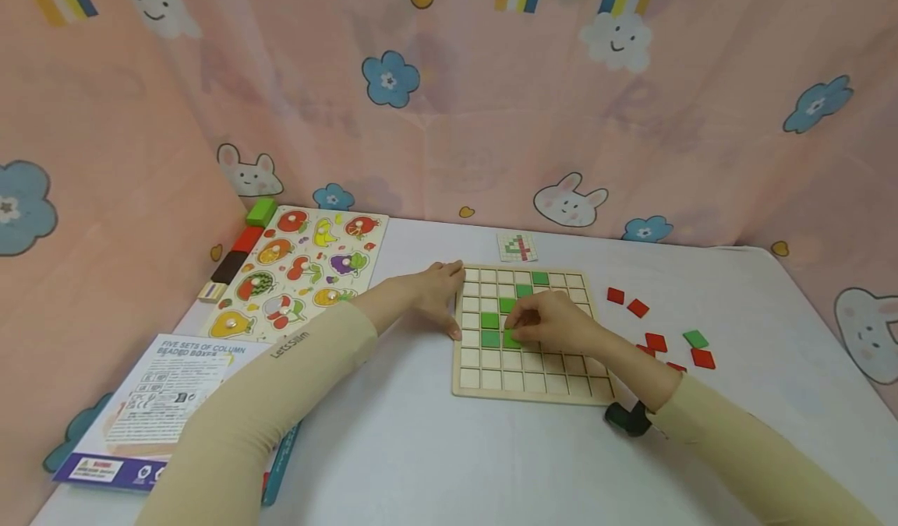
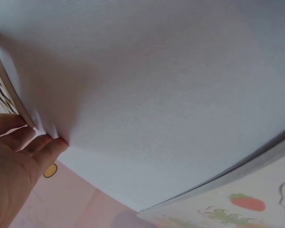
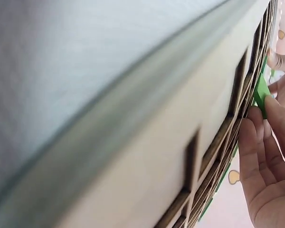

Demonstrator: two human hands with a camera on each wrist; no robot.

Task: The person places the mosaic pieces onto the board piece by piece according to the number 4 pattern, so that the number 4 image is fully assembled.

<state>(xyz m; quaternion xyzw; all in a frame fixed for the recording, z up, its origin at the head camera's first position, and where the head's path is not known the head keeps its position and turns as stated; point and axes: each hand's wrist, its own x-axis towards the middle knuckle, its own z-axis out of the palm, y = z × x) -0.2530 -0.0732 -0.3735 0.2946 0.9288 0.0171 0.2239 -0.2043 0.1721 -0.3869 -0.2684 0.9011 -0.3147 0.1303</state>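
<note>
A wooden grid board (image 1: pixel 484 382) lies on the white table, with several green square tiles (image 1: pixel 489 321) in its cells, most of them in a diagonal line. My right hand (image 1: pixel 557 323) is over the middle of the board and pinches a green tile (image 3: pixel 261 92) between thumb and fingertips. In the head view that tile overlaps a cell beside another green one. My left hand (image 1: pixel 436 296) rests along the board's left edge, thumb and fingers spread. Its fingertips (image 2: pixel 61 142) reach down to the tablecloth by the board's rim.
Several red tiles (image 1: pixel 655 343) and one green tile lie right of the board. Behind it is a small pattern card (image 1: pixel 517 247). On the left are a fruit puzzle board (image 1: pixel 330 277), colored blocks (image 1: pixel 247 239) and a boxed set (image 1: pixel 168 401). A pink curtain (image 1: pixel 463 121) hangs behind.
</note>
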